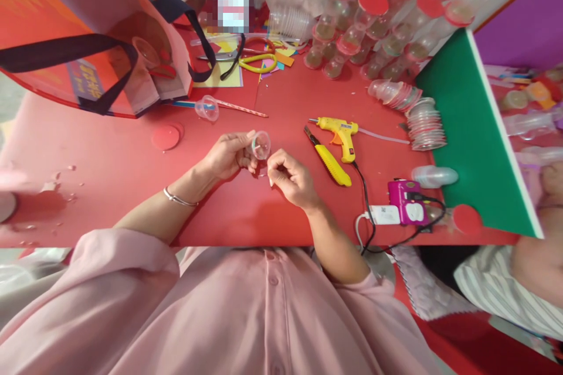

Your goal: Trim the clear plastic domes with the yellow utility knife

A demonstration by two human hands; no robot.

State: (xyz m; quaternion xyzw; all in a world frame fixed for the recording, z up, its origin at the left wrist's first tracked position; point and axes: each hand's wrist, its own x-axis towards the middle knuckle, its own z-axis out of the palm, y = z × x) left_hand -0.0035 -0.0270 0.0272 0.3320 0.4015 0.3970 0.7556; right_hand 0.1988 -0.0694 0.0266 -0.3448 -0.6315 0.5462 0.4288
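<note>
My left hand point(232, 155) is closed on a small clear plastic cup point(261, 145), its round mouth tilted toward me. Just right of the cup, my right hand point(288, 174) has its fingers pinched together; whatever may be between them is too small to make out. To the right lie a yellow glue gun point(345, 135) and a yellow utility knife point(329, 159) with its blade end pointing away. Another clear cup point(207, 108) rests beyond my left hand, near a patterned pencil-like stick point(241, 108) and red round discs point(166, 137).
An orange bag point(109, 64) with dark straps stands at the left. Scissors point(259, 62) lie on paper scraps at the back. Capped clear bottles point(341, 17) and stacked cups point(426, 123) line the right, by a green divider point(475, 129). A purple power adapter point(402, 202) trails cables. Another person sits beyond.
</note>
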